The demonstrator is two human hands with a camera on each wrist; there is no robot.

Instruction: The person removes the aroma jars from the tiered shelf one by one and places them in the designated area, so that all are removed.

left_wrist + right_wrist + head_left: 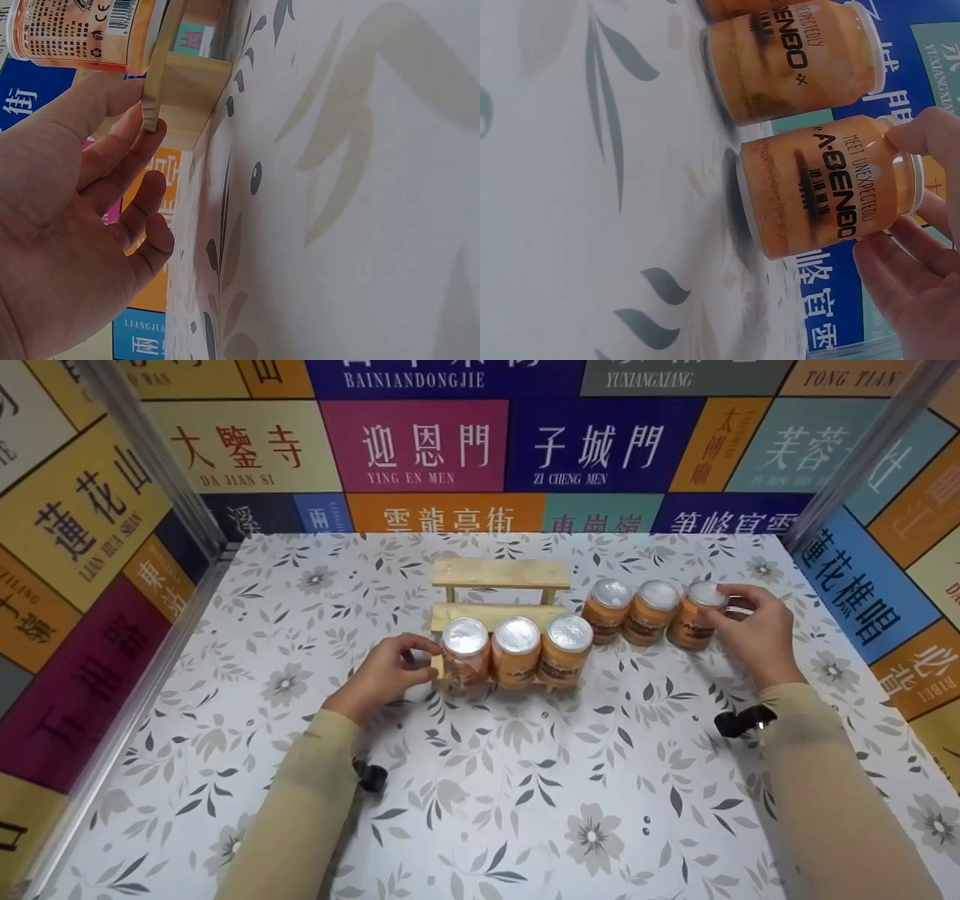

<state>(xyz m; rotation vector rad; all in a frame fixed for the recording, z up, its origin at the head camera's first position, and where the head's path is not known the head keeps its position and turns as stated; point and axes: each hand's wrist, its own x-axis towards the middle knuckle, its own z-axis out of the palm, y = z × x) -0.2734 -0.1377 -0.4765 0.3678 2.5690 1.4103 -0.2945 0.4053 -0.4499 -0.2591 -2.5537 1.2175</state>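
Three orange cans with silver lids stand in a row on the front step of a light wooden rack [499,617]. My left hand [386,671] is at the rack's left end, beside the leftmost can [466,649]. In the left wrist view its fingertips grip the end of the wooden board [154,79], just under that can [82,34]. My right hand [757,634] pinches the rightmost can [696,619] near its lid, thumb and fingers on opposite sides. This can [829,191] bears black A-BENBO lettering. Beside it stand a middle can [651,615] and another can [606,611].
The rack's raised back bar [501,574] rises behind the front row. A white tablecloth [480,810] with grey leaves lies under everything. Colourful sign-covered walls [420,450] enclose the back and both sides.
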